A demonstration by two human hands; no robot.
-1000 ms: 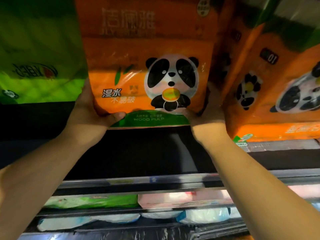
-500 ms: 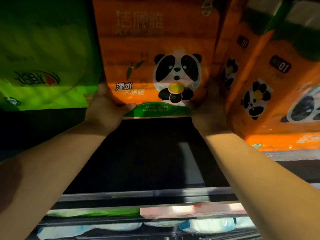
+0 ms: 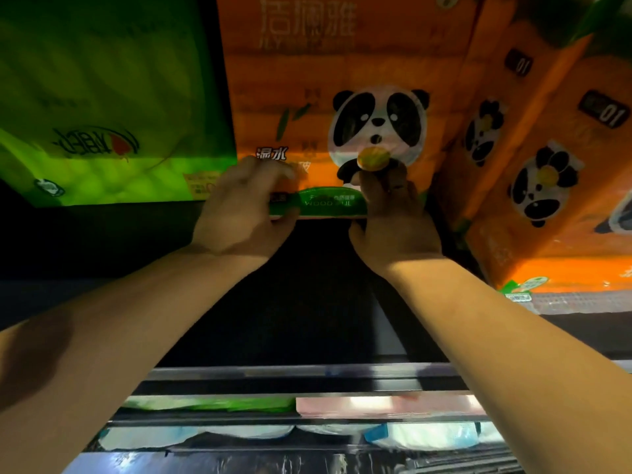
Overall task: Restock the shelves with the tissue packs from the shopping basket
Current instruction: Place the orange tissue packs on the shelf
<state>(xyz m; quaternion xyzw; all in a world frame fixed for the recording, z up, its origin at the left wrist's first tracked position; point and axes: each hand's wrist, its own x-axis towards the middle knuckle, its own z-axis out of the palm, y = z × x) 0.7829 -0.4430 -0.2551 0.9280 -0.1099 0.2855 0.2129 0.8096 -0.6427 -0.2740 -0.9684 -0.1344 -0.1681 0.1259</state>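
Tissue pack (image 3: 342, 107): an orange plastic-wrapped pack is seen standing upright on the dark shelf (image 3: 307, 302); a black-and-white panda holding a yellow disc is printed on its front, white Chinese characters run across the top, and a green band reading "WOOD PULP" lies along its bottom edge.
Place of the pack: it is set between the green pack (image 3: 102, 107) on its left and the other orange panda packs (image 3: 547, 165) on its right, which lean beside it.
Left hand (image 3: 239, 213): its fingers are spread and pressed flat against the lower left front of the tissue pack, over the green band; nothing is clasped.
Right hand (image 3: 393, 220): it is laid against the lower right front of the tissue pack, fingers reaching up to the panda's disc; whether the pack's edge is gripped cannot be told.
Below the tissue pack: a metal shelf rail (image 3: 290, 372) is seen, and under it lower shelves with green, pink and pale blue packs (image 3: 239, 432), blurred.
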